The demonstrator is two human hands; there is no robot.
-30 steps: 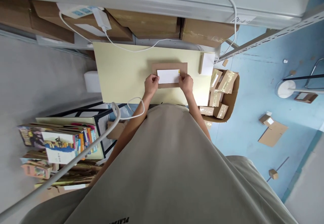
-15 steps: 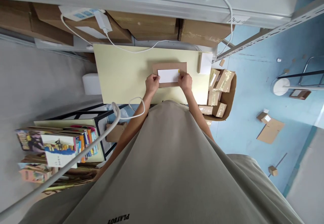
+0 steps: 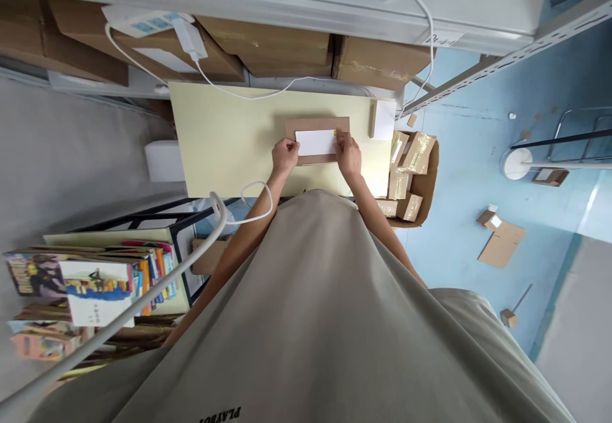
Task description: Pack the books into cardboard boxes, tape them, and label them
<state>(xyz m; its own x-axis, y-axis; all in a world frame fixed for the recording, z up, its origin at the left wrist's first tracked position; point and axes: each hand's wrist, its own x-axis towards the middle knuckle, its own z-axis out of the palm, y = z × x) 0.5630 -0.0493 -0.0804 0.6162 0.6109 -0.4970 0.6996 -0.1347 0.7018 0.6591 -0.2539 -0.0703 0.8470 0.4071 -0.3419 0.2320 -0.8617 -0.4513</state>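
A flat brown cardboard box [image 3: 313, 123] lies on the pale yellow tabletop [image 3: 224, 142]. Over its top is a white label [image 3: 314, 143] with a small yellow mark at its upper right corner. The fingers of my left hand [image 3: 285, 157] pinch the label's left edge. At the right edge my right hand [image 3: 349, 157] grips the label between thumb and fingers, its index finger near the yellow mark. I cannot tell whether the label touches the cardboard all over.
A white box [image 3: 383, 120] stands at the table's right end. Beyond it, a large carton [image 3: 428, 187] holds several taped parcels. A white cable [image 3: 258, 98] crosses the table's back edge, below a shelf [image 3: 296, 2]. Books [image 3: 100, 289] fill a rack at lower left.
The whole view has shifted slightly. My right hand's fingers have moved a little on the label's right edge; my left hand keeps its pinch.
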